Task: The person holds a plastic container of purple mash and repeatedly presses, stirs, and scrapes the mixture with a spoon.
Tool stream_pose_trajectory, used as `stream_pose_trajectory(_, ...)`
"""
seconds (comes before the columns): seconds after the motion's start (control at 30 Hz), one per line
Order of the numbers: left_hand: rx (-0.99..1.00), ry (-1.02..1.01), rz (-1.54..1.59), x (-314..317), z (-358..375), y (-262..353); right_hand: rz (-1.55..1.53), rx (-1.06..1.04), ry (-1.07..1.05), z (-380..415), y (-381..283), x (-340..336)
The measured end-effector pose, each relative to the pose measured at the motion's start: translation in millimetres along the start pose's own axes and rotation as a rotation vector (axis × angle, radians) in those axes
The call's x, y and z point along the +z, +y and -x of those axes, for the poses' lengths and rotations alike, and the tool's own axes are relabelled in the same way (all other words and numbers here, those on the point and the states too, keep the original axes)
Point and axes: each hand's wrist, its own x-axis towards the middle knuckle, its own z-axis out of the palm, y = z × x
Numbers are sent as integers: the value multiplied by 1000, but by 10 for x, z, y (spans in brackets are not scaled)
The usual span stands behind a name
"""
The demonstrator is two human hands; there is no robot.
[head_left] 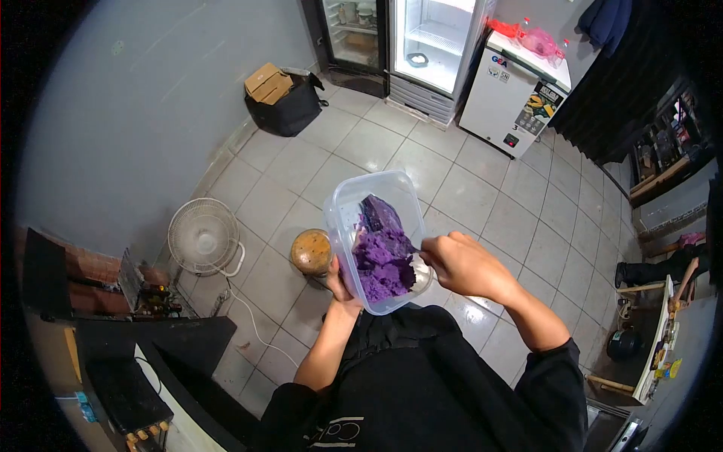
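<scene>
My left hand [343, 285] grips a clear plastic food container [413, 185] by its left side, holding it tilted in front of my body. Inside lies a crumbly purple mash [385, 260], with a smoother, darker purple piece [382, 214] towards the far end. Some whitish stuff shows at the near right corner. My right hand [450, 261] is closed at the container's right rim, around a utensil whose thin dark end reaches into the mash. Most of this utensil is hidden by the fingers and the mash, so I cannot tell its kind.
On the tiled floor stand a round stool [311, 251] and a white fan [202, 236] with a trailing cord. A black bag [285, 113] with cardboard sits by the wall. Ahead are a lit, open fridge [433, 45] and a white freezer [501, 94]. Another person's arm [684, 279] shows far right.
</scene>
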Motion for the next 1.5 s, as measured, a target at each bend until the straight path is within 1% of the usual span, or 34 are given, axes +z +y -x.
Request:
stream_pose_trajectory(0.03, -16, 18, -1, -15, 2, -30, 43, -7, 23, -18, -37, 14)
stream_pose_trajectory(0.1, -1, -22, -17, -77, -9, -99, 131, -24, 64, -71, -114, 50)
stream_pose_trajectory(0.23, 41, -52, -12, -105, -28, -128, 233, -157, 123, -154, -209, 216)
stream_pose_trajectory(0.27, 37, -39, -9, -97, -34, -142, 250, -147, 174, -168, -236, 242)
stream_pose_trajectory(0.37, 28, 1, -7, -65, -42, -129, 330, -155, 180, -216, -226, 317)
stream_pose_trajectory(0.47, 15, 29, -26, -79, -28, -148, 251, -162, 281, -246, -202, 368)
stream_pose_trajectory(0.57, 9, 44, -28, -192, -35, -145, 255, -174, 233, -234, -173, 380)
stream_pose_trajectory(0.67, 26, 24, 12, -262, -78, -172, 290, -144, 238, -229, -186, 310)
stream_pose_trajectory(0.77, 36, 36, 13, -160, -58, -129, 230, -137, 254, -245, -178, 296)
stream_pose_trajectory(0.87, 51, 72, -18, -108, -29, -114, 283, -167, 249, -256, -151, 349)
stream_pose_trajectory(0.97, 75, 64, -51, -154, -80, -147, 195, -148, 382, -240, -186, 354)
stream_pose_trajectory(1.03, 87, 70, -47, -119, -78, -146, 284, -117, 264, -197, -168, 383)
stream_pose_trajectory(1.07, 67, -146, 100, -84, -46, -124, 326, -95, 210, -178, -162, 397)
stream_pose_trajectory(1.17, 54, -61, -122, -211, -46, -202, 236, -92, 373, -149, -172, 337)
stream_pose_trajectory(1.2, 25, 33, 20, -147, -23, -193, 281, -81, 314, -150, -133, 321)
stream_pose_trajectory(1.27, 32, -68, -52, -113, 18, -154, 365, -58, 202, -172, -51, 288)
stream_pose_trajectory(1.3, 40, -124, -85, -66, 16, -143, 344, -72, 239, -174, -64, 280)
stream_pose_trajectory(1.33, 22, -67, -115, 121, 30, -126, 326, -86, 272, -172, -76, 267)
stream_pose_trajectory(1.37, 10, -28, -97, 80, 15, -149, 304, -100, 304, -165, -82, 262)
stream_pose_trajectory(1.43, -27, 54, -72, -84, 15, -179, 334, -105, 291, -180, 13, 318)
stream_pose_trajectory(1.47, 20, -29, -73, -128, 18, -198, 353, -109, 294, -210, 49, 324)
stream_pose_trajectory(1.5, 13, -46, -46, -147, -11, -199, 370, -103, 302, -228, 58, 305)
